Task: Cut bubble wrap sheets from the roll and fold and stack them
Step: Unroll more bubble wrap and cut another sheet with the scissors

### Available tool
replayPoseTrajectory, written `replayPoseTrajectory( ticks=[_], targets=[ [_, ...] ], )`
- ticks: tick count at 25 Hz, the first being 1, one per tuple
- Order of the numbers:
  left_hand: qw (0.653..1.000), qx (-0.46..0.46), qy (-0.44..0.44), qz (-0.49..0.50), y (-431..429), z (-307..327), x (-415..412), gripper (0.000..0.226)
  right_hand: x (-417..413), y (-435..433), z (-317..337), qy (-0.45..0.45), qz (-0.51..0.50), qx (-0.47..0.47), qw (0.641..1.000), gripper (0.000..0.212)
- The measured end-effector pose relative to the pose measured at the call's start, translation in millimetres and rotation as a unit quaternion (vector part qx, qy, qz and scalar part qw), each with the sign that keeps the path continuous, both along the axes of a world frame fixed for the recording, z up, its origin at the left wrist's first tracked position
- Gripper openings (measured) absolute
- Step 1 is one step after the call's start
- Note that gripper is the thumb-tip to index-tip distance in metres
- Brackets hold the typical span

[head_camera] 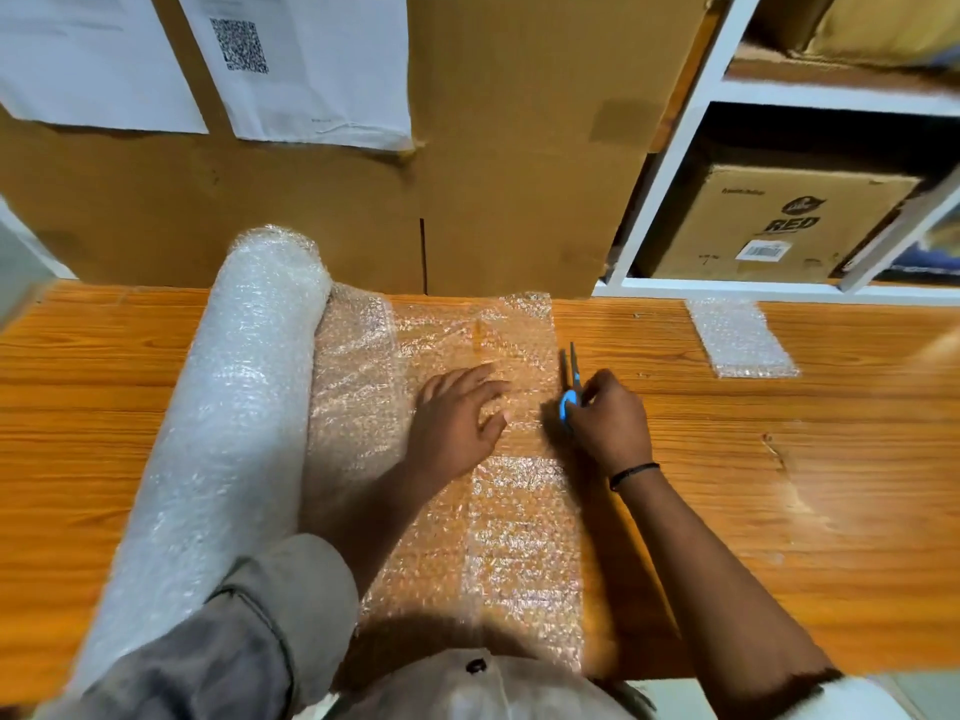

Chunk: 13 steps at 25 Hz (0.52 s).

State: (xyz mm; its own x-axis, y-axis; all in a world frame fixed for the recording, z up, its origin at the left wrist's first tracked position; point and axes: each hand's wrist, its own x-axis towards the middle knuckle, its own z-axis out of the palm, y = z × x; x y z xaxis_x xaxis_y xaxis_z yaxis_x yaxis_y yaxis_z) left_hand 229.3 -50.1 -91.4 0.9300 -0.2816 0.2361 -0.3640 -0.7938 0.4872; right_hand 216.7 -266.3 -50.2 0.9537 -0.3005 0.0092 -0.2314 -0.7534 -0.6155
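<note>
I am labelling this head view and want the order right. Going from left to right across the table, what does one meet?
Roll → left hand, flat on the unrolled wrap → scissors → right hand holding them → folded sheet.

A grey sleeve (234, 646) is worn on the left arm, its paler cuff (306, 574) folded back; a thin black band (635, 473) is worn round the right wrist; a dark button (476, 666) is seen on the pale shirt front (504, 691).
</note>
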Motion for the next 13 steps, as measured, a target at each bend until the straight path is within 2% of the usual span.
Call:
replayPoseTrajectory(
  ticks=[5, 8, 13],
  targets=[
    [0.999, 0.026, 0.035, 0.014, -25.6, 1.2, -34.9, 0.038, -27.9, -13.7, 1.9, 0.009, 0.045, -0.069, 0.997, 0.02],
    [0.998, 0.054, 0.027, 0.001, -38.1, 6.3, -54.0, 0.041, -38.8, -23.2, 5.4, 0.014, 0.064, -0.108, 0.992, 0.017],
    [0.988, 0.124, 0.078, -0.042, -48.5, 11.1, -89.1, 0.065, -58.0, -44.8, 15.7, 0.047, 0.082, -0.238, 0.967, 0.025]
  ],
)
